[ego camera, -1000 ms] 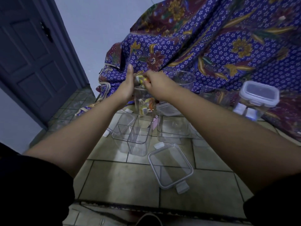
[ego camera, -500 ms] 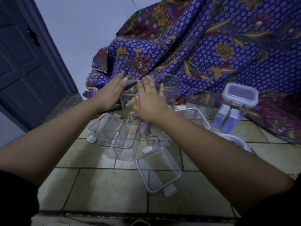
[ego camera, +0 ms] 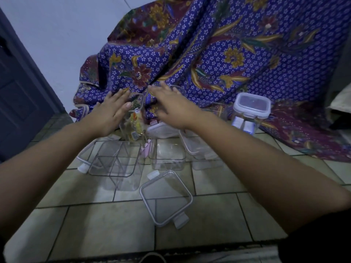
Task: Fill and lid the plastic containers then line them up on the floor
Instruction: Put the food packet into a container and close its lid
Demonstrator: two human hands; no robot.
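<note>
A tall clear container (ego camera: 135, 120) holding yellow and orange packets stands unlidded at the back of the floor. My left hand (ego camera: 111, 112) is spread flat just left of its rim, holding nothing. My right hand (ego camera: 173, 108) hovers open to its right, fingers apart, over a white lid (ego camera: 161, 130). Empty clear containers (ego camera: 115, 164) (ego camera: 167, 154) stand in front. A loose square lid (ego camera: 166, 198) lies nearest me. A lidded container (ego camera: 250, 112) with white and blue packets stands at the right.
A blue and maroon patterned cloth (ego camera: 218, 54) drapes over something behind the containers. A dark door (ego camera: 17, 95) is at the left. The floor is tiled (ego camera: 95, 224), and a dark mat edge (ego camera: 190, 249) runs close to me.
Both hands let go of the packet they pressed into the tall container and opened. They have spread apart, the right hand drifting to the right. My view shifted slightly left.
</note>
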